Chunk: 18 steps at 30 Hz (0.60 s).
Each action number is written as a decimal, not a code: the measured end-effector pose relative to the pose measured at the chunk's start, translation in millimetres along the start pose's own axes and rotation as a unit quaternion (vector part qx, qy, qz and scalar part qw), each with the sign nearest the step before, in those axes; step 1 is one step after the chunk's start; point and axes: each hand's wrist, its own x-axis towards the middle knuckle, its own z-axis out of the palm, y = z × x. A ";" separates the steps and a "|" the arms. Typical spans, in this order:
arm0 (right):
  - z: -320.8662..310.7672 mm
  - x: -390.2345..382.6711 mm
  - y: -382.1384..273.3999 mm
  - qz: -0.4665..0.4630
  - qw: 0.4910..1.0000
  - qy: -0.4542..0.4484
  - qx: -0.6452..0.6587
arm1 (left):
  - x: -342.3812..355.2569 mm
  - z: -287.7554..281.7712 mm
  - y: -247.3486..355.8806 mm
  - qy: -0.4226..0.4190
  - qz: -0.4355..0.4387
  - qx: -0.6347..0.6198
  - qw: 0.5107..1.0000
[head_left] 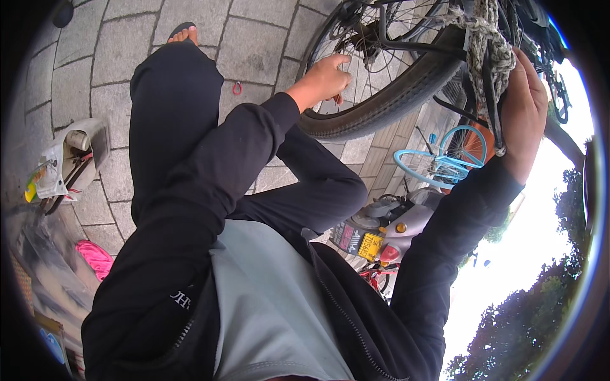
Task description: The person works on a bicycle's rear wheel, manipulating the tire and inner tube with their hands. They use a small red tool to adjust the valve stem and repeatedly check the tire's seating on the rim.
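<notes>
Between the hands stands the spoked wheel.

Grey paving is seen underneath; on it a small red loop is laid, with a whitish container set at left.

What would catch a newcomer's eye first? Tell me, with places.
The large dark bicycle wheel at upper centre dominates, with the person's left hand at its left edge. To its right, the right hand is at a knotted grey rope. Farther back, a bright blue bicycle stands out below the wheel.
</notes>
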 end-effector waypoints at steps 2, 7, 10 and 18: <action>0.4 -0.1 0.1 -0.010 1.000 -0.002 0.001 | 3.6 2.3 4.2 0.005 -0.014 -0.016 1.000; 2.3 -1.2 -4.2 -0.009 1.000 0.000 -0.006 | 17.8 -1.0 10.2 -0.025 -0.009 -0.074 0.997; 1.2 -0.4 -5.7 -0.014 1.000 -0.012 -0.009 | 25.0 -5.1 13.0 -0.035 -0.014 -0.073 0.997; 3.4 -1.7 -7.8 -0.029 0.999 -0.002 -0.029 | 37.2 -3.6 12.8 0.010 -0.007 -0.045 0.999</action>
